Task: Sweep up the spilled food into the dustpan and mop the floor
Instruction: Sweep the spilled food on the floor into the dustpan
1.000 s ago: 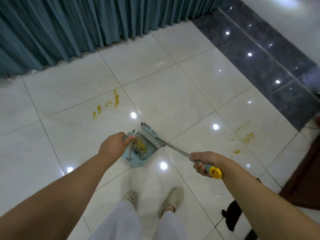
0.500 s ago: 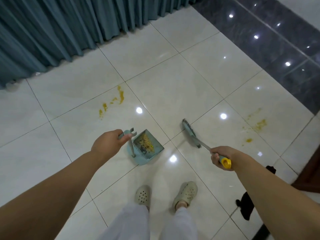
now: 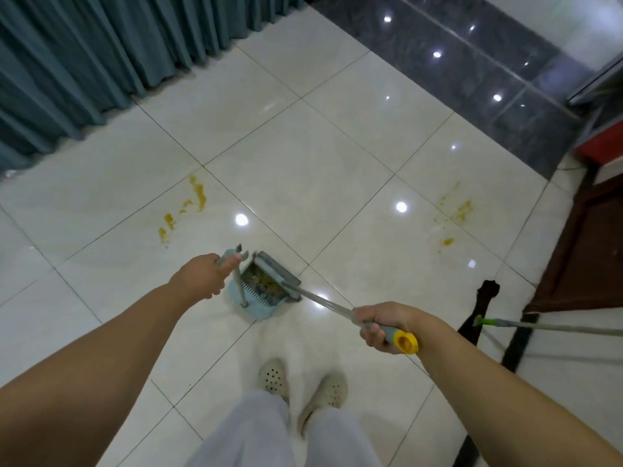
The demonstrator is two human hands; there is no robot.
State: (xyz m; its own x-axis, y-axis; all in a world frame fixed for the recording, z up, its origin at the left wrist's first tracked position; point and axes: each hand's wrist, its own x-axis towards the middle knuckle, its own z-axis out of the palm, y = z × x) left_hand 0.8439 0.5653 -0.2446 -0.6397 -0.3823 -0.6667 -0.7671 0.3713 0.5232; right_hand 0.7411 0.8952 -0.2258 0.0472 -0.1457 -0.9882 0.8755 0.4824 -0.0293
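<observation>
A light blue dustpan (image 3: 259,308) stands on the white tiled floor just ahead of my feet, with yellow food scraps inside. My left hand (image 3: 205,276) grips the top of its upright handle. My right hand (image 3: 381,326) grips the broom handle near its yellow end cap. The broom head (image 3: 278,272) lies across the dustpan's mouth. Yellow spilled food (image 3: 194,202) smears the floor to the upper left of the dustpan. A second yellow patch (image 3: 458,212) lies to the right.
Teal curtains (image 3: 101,55) hang along the back left. A dark grey tile strip (image 3: 472,69) runs at the back right. A dark wooden furniture piece (image 3: 590,251) stands at the right, with a mop handle (image 3: 546,326) and a black object (image 3: 482,308) beside it.
The broom head swung from the floor at the right back onto the dustpan's mouth. My right hand moved with it. The view shifted, bringing the mop handle into sight.
</observation>
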